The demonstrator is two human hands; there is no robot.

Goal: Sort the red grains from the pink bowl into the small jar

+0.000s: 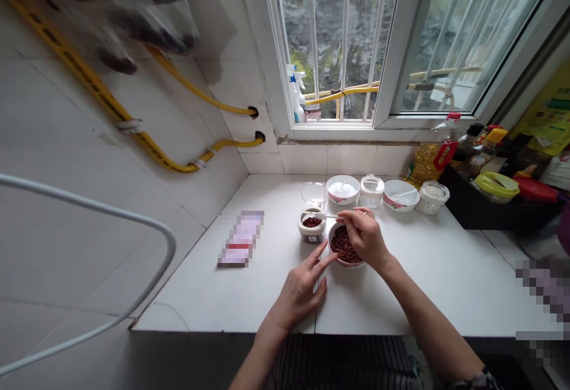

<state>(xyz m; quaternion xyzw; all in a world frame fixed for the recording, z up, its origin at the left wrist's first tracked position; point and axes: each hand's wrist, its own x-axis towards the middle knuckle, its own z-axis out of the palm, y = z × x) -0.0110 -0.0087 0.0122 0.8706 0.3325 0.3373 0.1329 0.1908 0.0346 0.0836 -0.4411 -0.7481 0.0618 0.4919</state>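
Right hand (366,237) had its fingers pinched shut on a white spoon (327,216), w/ the spoon's head over the small jar (312,230) of dark red flakes. Left hand (303,292) was spread fairly open, fingertips at the rim of the bowl (347,263) of similar flakes (nothing gripped, afaict). Jar sat just beside the bowl on the white worktop (383,313). Behind them, nr the window, were a bowl of white stuff (342,190) & an oil bottle (428,155) w/ a red cap.
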